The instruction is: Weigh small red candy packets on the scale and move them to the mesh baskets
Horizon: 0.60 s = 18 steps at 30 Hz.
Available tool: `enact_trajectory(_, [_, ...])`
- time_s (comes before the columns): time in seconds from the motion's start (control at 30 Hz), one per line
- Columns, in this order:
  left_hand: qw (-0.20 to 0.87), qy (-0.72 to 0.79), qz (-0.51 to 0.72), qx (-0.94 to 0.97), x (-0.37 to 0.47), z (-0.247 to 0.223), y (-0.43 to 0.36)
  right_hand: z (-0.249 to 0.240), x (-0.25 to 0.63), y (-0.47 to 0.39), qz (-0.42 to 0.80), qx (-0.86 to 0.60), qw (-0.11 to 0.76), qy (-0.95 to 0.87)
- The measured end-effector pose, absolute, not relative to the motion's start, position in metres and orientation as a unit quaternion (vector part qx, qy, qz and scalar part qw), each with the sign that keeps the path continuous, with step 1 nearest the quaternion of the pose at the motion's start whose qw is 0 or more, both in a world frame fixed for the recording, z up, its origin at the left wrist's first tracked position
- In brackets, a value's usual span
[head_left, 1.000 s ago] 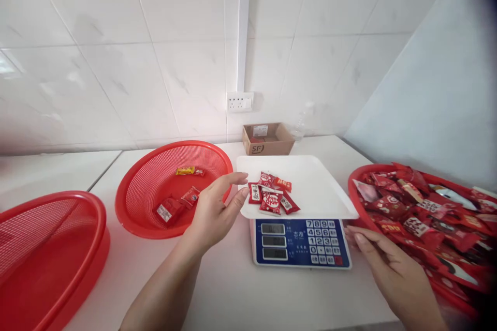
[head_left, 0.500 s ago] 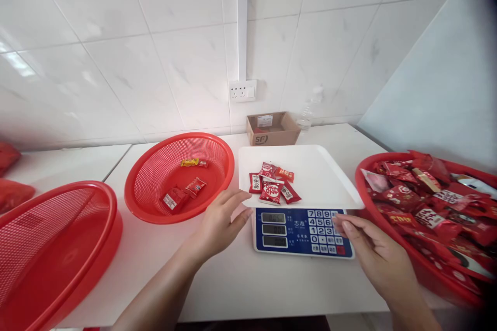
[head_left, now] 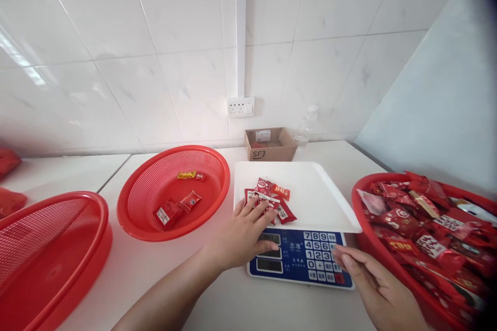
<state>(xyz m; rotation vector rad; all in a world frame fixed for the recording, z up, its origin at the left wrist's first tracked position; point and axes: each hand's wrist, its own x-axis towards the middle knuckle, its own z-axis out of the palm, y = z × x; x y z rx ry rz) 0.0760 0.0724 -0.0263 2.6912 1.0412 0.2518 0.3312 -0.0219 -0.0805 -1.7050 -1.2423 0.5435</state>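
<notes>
A small pile of red candy packets [head_left: 274, 197] lies on the white tray [head_left: 310, 191] of an electronic scale [head_left: 303, 261]. My left hand [head_left: 244, 230] lies over the tray's front left edge, fingers spread and touching the nearest packets; whether it grips one I cannot tell. My right hand [head_left: 373, 284] rests open at the right end of the scale's blue keypad, holding nothing. A red mesh basket [head_left: 135, 207] to the left of the scale holds a few packets [head_left: 178, 207].
A big red basket [head_left: 427, 227] heaped with red packets stands at the right. Another red basket [head_left: 50, 248] sits at the near left. A small cardboard box [head_left: 269, 145] and a clear bottle [head_left: 305, 129] stand by the tiled wall, under a socket [head_left: 240, 107].
My left hand moved from beside the tray's left edge onto the tray, over the packets. My right hand slid slightly down along the keypad. The camera tilted a little.
</notes>
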Motion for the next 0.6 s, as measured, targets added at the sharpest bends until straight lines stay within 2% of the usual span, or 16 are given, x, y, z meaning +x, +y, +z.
enact_trajectory(0.6, [0.124,0.354,0.085,0.923,0.092,-0.014,0.086,-0.086,0.333,-0.018,0.202,-0.689,0.452,-0.529])
